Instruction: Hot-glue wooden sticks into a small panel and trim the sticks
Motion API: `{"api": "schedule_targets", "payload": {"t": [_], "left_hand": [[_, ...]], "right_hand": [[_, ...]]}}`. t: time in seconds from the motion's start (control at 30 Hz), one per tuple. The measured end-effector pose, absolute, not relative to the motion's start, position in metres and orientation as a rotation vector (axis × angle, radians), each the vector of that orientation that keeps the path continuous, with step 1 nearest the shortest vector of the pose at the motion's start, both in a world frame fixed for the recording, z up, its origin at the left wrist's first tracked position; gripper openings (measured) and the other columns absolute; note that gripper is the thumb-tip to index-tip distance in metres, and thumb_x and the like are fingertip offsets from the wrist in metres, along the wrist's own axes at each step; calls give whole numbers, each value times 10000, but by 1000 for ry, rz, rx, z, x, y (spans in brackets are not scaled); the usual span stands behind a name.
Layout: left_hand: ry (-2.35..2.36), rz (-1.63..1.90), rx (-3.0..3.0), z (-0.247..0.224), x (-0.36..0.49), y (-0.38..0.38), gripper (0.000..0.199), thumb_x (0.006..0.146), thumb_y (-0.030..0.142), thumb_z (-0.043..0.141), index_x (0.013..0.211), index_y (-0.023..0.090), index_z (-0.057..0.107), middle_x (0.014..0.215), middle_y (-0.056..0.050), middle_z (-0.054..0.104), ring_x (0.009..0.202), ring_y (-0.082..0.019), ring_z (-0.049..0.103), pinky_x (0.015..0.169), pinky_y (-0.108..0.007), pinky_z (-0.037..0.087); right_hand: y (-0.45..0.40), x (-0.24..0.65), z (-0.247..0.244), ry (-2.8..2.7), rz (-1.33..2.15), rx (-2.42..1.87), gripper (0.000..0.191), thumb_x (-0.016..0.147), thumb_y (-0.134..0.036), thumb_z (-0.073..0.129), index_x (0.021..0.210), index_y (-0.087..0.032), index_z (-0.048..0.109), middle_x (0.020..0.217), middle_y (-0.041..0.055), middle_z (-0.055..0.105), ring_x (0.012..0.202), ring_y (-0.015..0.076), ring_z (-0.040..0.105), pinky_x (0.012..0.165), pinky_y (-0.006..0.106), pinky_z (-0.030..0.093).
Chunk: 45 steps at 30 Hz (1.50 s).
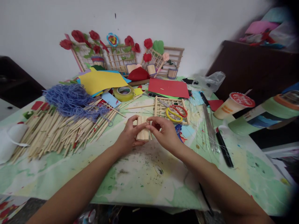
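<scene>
Held over the middle of the table is a small bundle of short wooden sticks (142,133), set upright side by side. My left hand (130,133) wraps round it from the left, its thumb lying across the front. On the other side, my right hand (162,130) pinches at the right edge, where one stick stands slightly apart; thumb and forefinger meet there. Just beyond the hands lies a stick lattice (161,109) with red and yellow handled scissors (176,112) on top. A blue crumpled piece (178,129) sits beside my right wrist.
Many loose sticks (51,133) and tangled blue yarn (67,99) cover the left side. Behind are yellow paper (102,82), tape (123,93) and red paper (168,87). On the right are metal wires (210,130), a black marker (224,149), a cup (233,105) and a bottle (263,113).
</scene>
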State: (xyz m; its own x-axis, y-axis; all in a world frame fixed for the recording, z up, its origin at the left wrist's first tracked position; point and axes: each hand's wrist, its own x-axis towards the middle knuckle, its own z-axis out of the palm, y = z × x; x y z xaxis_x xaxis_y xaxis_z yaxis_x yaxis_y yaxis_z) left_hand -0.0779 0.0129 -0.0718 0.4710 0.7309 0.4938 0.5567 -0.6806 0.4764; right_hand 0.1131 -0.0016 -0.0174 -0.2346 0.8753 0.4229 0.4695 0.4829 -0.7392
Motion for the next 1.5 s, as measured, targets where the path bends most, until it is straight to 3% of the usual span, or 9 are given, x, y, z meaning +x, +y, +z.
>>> {"api": "schedule_targets", "payload": {"t": [0.33,0.63,0.87,1.13,1.27,1.37,1.5], "left_hand": [[1012,1156,2510,-72,-77,17,573,772,397,644,1298,327,429,1310,-97,256,1250,-291,333,1000,-490,372],[905,1172,2470,-74,-75,14,580,811,404,593,1349,365,377,1322,-93,272,1254,-282,334,1013,-503,349],[877,1116,2498,-73,-75,13,679,818,506,555,1420,422,252,1350,-93,243,1289,-305,292,1019,-527,332],[997,1046,2491,-72,-79,11,604,788,472,607,1349,370,407,1355,-88,224,1259,-320,324,995,-512,370],[1049,1034,2465,-71,-78,10,631,764,484,634,1343,374,409,1341,-89,229,1263,-333,312,995,-528,362],[1001,1085,2461,-71,-77,10,664,758,517,628,1357,383,374,1329,-90,227,1281,-336,284,1012,-546,335],[955,1112,2485,-72,-77,13,686,759,509,630,1372,394,343,1327,-90,231,1277,-332,294,1015,-549,334]], "right_hand": [[7,128,-12,-2205,497,-841,572,732,-390,725,1219,-146,549,830,23,560,774,157,518,706,289,422],[6,127,-11,-2199,453,-875,578,751,-501,675,1210,-173,551,802,21,566,750,160,521,693,294,416],[3,128,-6,-2287,416,-944,833,736,-503,689,1409,-181,318,893,49,597,819,188,549,750,336,440],[3,127,-10,-2264,467,-973,876,700,-490,724,1408,-165,323,877,44,599,800,182,550,743,331,449],[3,128,-8,-2253,483,-939,890,688,-536,711,1403,-165,334,891,52,593,808,189,543,764,350,451],[3,131,-5,-2285,523,-860,1075,574,-630,733,1432,-170,275,947,67,574,859,211,533,785,371,455],[4,136,-2,-2319,566,-832,1030,658,-528,742,1466,-220,181,992,64,555,908,208,519,826,376,448]]}}
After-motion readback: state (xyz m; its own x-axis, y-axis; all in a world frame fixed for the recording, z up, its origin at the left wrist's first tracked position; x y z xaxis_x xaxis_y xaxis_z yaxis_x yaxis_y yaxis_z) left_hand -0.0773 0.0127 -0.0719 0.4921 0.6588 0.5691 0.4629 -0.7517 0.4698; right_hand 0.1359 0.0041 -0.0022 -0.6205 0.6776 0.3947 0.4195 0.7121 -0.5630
